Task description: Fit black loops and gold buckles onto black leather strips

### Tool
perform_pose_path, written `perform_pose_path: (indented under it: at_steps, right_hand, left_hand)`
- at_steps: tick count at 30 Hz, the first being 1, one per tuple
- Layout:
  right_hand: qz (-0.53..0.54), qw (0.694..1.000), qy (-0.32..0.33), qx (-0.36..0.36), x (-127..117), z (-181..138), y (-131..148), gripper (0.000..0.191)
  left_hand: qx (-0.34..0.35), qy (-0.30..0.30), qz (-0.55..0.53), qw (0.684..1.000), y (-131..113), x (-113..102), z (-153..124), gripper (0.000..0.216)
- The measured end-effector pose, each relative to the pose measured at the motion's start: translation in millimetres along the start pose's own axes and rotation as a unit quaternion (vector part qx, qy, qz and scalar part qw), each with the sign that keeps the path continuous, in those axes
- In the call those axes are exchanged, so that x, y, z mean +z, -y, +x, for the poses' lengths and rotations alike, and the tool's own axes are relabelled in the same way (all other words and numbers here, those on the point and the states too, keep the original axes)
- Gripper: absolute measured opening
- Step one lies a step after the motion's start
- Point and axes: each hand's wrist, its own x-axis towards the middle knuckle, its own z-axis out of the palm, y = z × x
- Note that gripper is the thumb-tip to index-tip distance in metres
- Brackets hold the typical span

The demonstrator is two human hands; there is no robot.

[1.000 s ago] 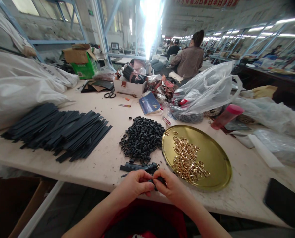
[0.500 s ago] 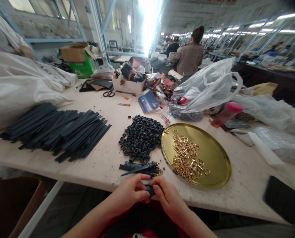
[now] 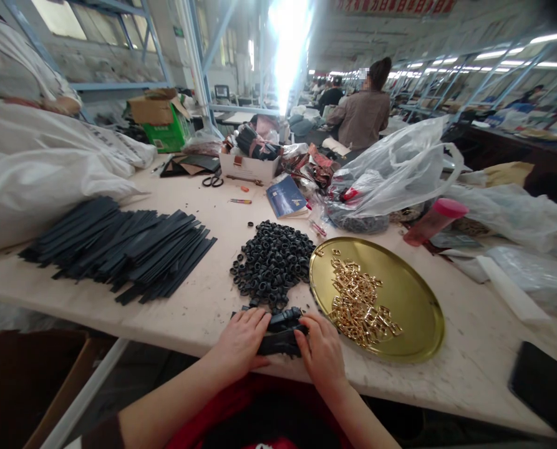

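In the head view, the left hand (image 3: 243, 340) curls over the left end of a small bundle of black straps (image 3: 278, 343), its fingers across the top and its thumb at the near side. The right hand (image 3: 322, 349) has its thumb and fingers bent about the right end of the same bundle, so the straps lie between the two hands, near the front edge of the surface (image 3: 179, 318). How firmly either hand presses cannot be told. Just beyond the bundle, between the fingertips, another strap shows a folded end toward the right hand, with a bit of gold metal there.

Straight ahead of the hands, and near them, a heap of small black loops (image 3: 276, 262) sits on the surface. Just beside the right hand, ahead and to its right, is a round golden tray (image 3: 418, 312) bearing gold buckles (image 3: 360, 305). Well to the left of the left hand lies a pile of flat black strips (image 3: 133, 249). A dark phone (image 3: 544, 386) rests well to the right of the right hand.
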Motion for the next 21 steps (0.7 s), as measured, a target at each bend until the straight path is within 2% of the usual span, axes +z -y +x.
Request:
perform_pose_path:
  at_steps: [4, 9, 12, 15, 18, 20, 21]
  right_hand:
    - [-0.018, 1.000, 0.013, -0.015, 13, -4, -6, 0.027]
    - [-0.046, 0.997, 0.023, -0.054, 15, -12, -5, 0.026]
    - [-0.053, 0.996, 0.004, -0.074, 15, -14, -6, 0.028]
    - [-0.035, 0.995, -0.029, -0.089, 15, -19, -10, 0.044]
    - [-0.011, 0.995, -0.054, -0.084, 14, -27, -20, 0.061]
    - [-0.014, 0.997, -0.043, -0.063, 15, -29, -32, 0.065]
    - [-0.016, 0.997, -0.043, -0.058, 16, -29, -39, 0.065]
  left_hand:
    - [0.039, -0.002, 0.010, 0.999, 7, 6, 7, 0.045]
    - [0.036, 0.020, 0.055, 0.998, -8, 9, 16, 0.016]
    - [0.022, 0.016, 0.065, 0.998, -22, 11, 17, 0.022]
    - [0.002, 0.009, 0.057, 0.998, -26, 9, 6, 0.021]
    - [-0.051, -0.025, -0.020, 0.998, -5, -1, -25, 0.020]
    - [-0.113, -0.070, -0.114, 0.985, 26, -12, -60, 0.020]
    - [-0.162, -0.105, -0.159, 0.968, 45, -19, -80, 0.022]
